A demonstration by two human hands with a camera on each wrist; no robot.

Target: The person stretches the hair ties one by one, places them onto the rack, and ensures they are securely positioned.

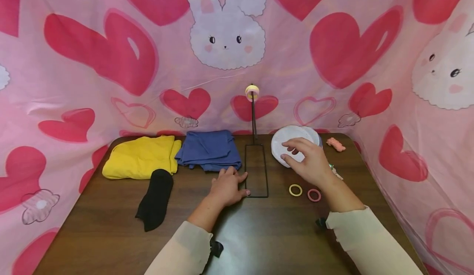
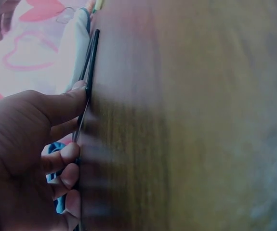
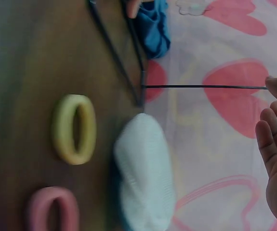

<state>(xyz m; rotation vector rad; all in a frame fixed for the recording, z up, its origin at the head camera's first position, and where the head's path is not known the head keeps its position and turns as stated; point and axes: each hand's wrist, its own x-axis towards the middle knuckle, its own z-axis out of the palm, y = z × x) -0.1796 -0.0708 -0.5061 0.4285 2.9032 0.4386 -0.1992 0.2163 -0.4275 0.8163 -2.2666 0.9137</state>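
Note:
A black wire stand has a rectangular base (image 1: 267, 172) on the table and an upright rod (image 3: 201, 86) at its far end. A yellow and a pink ring (image 1: 252, 90) hang together at the rod's top. My left hand (image 1: 227, 186) touches the base's left side, thumb tip (image 2: 80, 86) at the near corner and the other fingers spread along the bar. Raised on the right, my right hand (image 1: 309, 161) holds nothing, its fingers loosely bent. In the head view it overlaps a white round cloth item (image 1: 278, 145). A loose yellow ring (image 1: 295, 190) and a loose pink ring (image 1: 314, 195) lie nearer me.
A folded yellow cloth (image 1: 137, 159) and a folded blue cloth (image 1: 209, 149) lie at the back left, with a black sock (image 1: 157, 201) in front. Toward the back right is a small coral-coloured item (image 1: 335, 144). Pink heart-patterned fabric (image 1: 222, 77) surrounds the brown table (image 1: 259, 234).

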